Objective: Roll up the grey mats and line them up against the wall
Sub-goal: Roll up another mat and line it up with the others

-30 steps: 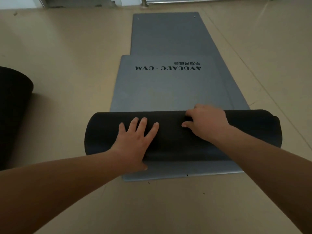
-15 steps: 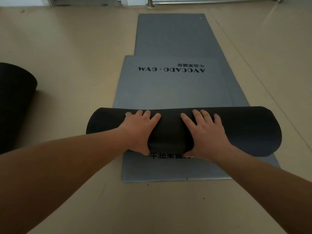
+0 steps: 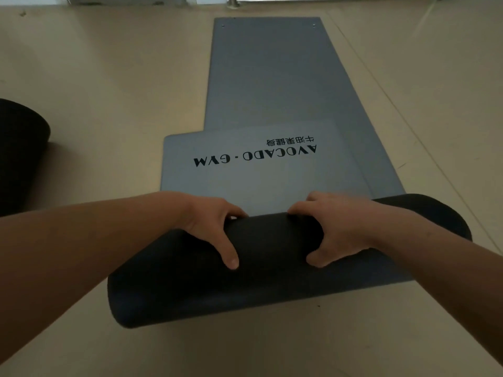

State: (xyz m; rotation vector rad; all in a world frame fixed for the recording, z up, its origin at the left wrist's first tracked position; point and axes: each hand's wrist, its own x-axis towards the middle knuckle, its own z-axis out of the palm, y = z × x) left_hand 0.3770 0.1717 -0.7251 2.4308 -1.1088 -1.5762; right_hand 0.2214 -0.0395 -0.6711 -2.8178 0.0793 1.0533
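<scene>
while the left hand [image 3: 215, 227] and right hand [image 3: 343, 229] clasp the mat roll [image 3: 272, 240], push evenly, keeping its ends flush.

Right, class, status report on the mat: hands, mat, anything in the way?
Left grip, right grip: both curled over roll. Logo end flat ahead, not yet rolled. Second grey mat underneath; nothing on it in the way.

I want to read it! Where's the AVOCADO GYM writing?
The writing sits mid-frame in the head view, upside down on the flat part of the upper grey mat, just beyond the dark roll.
</scene>
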